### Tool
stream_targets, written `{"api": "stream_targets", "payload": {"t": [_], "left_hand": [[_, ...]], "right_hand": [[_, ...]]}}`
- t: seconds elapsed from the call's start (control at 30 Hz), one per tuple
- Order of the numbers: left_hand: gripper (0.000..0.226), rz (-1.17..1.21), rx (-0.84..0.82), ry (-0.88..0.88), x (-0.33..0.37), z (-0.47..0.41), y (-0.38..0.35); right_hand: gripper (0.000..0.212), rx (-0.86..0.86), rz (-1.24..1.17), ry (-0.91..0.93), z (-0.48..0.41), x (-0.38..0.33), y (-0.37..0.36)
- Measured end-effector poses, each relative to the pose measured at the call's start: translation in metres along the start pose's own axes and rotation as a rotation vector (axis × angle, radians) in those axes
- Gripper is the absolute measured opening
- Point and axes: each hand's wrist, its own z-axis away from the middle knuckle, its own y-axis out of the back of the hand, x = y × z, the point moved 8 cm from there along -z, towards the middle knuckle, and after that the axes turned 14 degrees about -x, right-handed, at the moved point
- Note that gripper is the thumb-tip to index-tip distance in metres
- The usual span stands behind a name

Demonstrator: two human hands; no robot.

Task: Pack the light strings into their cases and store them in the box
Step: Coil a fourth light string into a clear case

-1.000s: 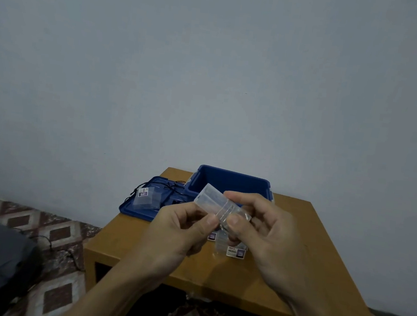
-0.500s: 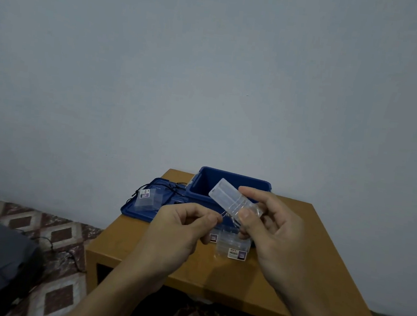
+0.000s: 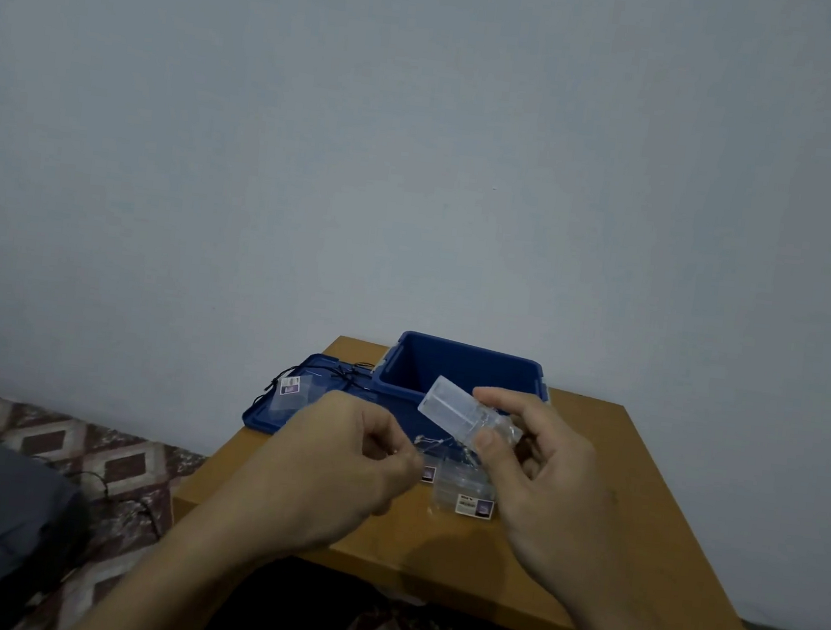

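The light string (image 3: 436, 442) is the fussy part. It is a hair-thin wire with tiny beads of lamp along it, almost weightless and limp, and I judge it will kink or snag if I tug. It wants to be taken close to where it leaves the case (image 3: 449, 410) and fed in short loops, not pulled from far off. The case is the opposite: a light, stiff shell of clear plastic, smooth enough to slip, and probably easy to crack or pop open if squeezed on its broad faces. The narrow sides near one end are the safest hold.

My right hand (image 3: 544, 487) holds it that way, thumb and forefinger curled round the lower end, the other end tilted up and away toward the box (image 3: 428, 372). My left hand (image 3: 336, 465) is curled, its fingers pinching the free end of the wire, which runs across the gap between my hands. Both are raised above the surface (image 3: 435, 547).

The case is a frosted, see-through oblong with a ridge along its middle. The string shows only as a pale glint. The box is deep blue and open, at the back of the surface. More clear cases (image 3: 466, 492) with small printed labels lie just under my hands. Left of the box lies its lid (image 3: 264, 414), carrying another labelled case (image 3: 292, 391) and a dark cord (image 3: 340, 373).
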Motion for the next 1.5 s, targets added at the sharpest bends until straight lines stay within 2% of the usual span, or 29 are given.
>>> {"api": "stream_targets", "payload": {"t": [0.13, 0.23, 0.37, 0.5, 0.67, 0.87, 1.0, 1.1, 1.27, 1.4, 1.5], "left_hand": [[0.02, -0.165, 0.05, -0.018, 0.009, 0.005, 0.015], [0.021, -0.097, 0.044, -0.122, 0.022, 0.01, 0.024], [0.024, 0.017, 0.045, -0.247, 0.035, 0.009, 0.035], [0.023, 0.115, -0.028, -0.316, 0.035, -0.003, 0.035], [0.02, 0.249, -0.136, -0.323, 0.021, -0.019, 0.028], [0.022, 0.441, -0.237, -0.245, -0.001, -0.028, 0.004], [0.036, 0.593, -0.28, -0.228, -0.006, -0.025, -0.02], [0.015, 0.755, -0.25, -0.267, -0.006, -0.022, -0.032], [0.015, 0.854, -0.12, -0.294, -0.016, -0.018, -0.039], [0.018, 0.926, -0.121, -0.321, -0.018, -0.018, -0.035], [0.041, 0.842, -0.063, -0.357, -0.015, -0.016, -0.029]], "right_hand": [[0.028, 0.003, 0.149, 0.018, 0.001, -0.01, -0.001], [0.026, -0.088, 0.166, -0.017, -0.001, -0.009, -0.006], [0.021, -0.271, 0.064, -0.084, 0.0, -0.009, -0.012], [0.026, -0.498, -0.159, -0.107, 0.003, -0.018, -0.025], [0.023, -0.628, -0.4, -0.101, 0.008, -0.023, -0.032], [0.036, -0.613, -0.638, -0.048, 0.006, -0.021, -0.03], [0.039, -0.433, -0.706, -0.051, 0.001, -0.018, -0.022], [0.036, -0.321, -0.671, -0.056, 0.0, -0.014, -0.018], [0.044, -0.239, -0.685, -0.039, -0.001, -0.014, -0.018], [0.039, -0.227, -0.635, -0.015, -0.001, -0.017, -0.017], [0.041, -0.209, -0.586, 0.006, -0.002, -0.02, -0.015]]}}
